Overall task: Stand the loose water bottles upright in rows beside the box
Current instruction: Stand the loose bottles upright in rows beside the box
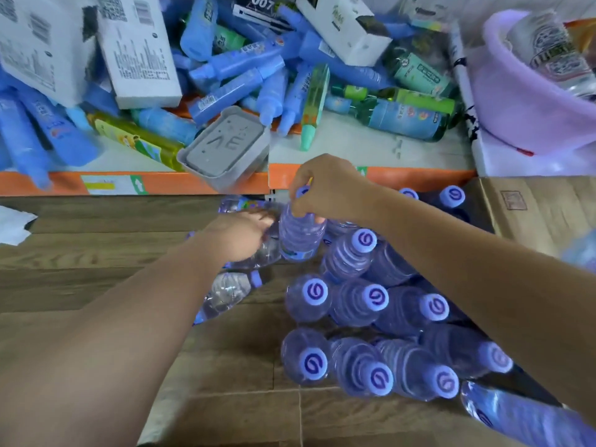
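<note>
Head view: right hand closed around the neck and purple cap of a clear ribbed plastic water bottle, held upright at the far left end of the standing group. Left hand low beside it, fingers wrapped on a second clear bottle lying on its side; grip partly blurred. Another clear bottle lying flat sits just nearer, on the wood-grain floor.

Upright clear bottles with purple swirl-marked caps stand packed in rows to the right of the hands, touching one another. Brown cardboard box lies past them at the right edge.

Beyond the hands: orange-and-white shallow cardboard tray heaped with blue and green bottles, white cartons, a grey plastic lidded container tilted on its front edge. Lilac plastic basin far right.
</note>
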